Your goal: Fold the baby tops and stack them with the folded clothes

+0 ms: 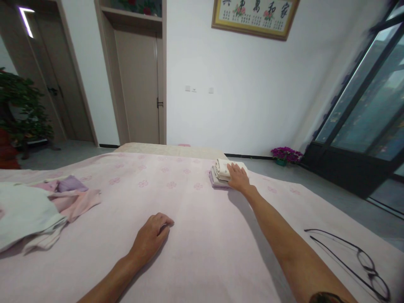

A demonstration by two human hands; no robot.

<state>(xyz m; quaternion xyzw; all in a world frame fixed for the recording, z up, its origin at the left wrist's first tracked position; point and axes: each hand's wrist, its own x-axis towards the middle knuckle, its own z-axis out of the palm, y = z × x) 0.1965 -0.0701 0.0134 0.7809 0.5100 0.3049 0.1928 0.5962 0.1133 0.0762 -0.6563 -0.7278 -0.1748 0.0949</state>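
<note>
My right hand lies on top of a small stack of folded clothes, its fingers spread flat over the white patterned top piece. Lilac cloth shows at the bottom of the stack. Loosely curled, my left hand rests on the pink flowered sheet, with nothing visible in it. To its left lies a loose pile of clothes in white, pink and lilac, unfolded and overlapping.
A pair of black-framed glasses lies on the sheet at the right. Beyond the far edge are a purple flower pot and a white wall with a framed picture. A leafy plant stands at the left.
</note>
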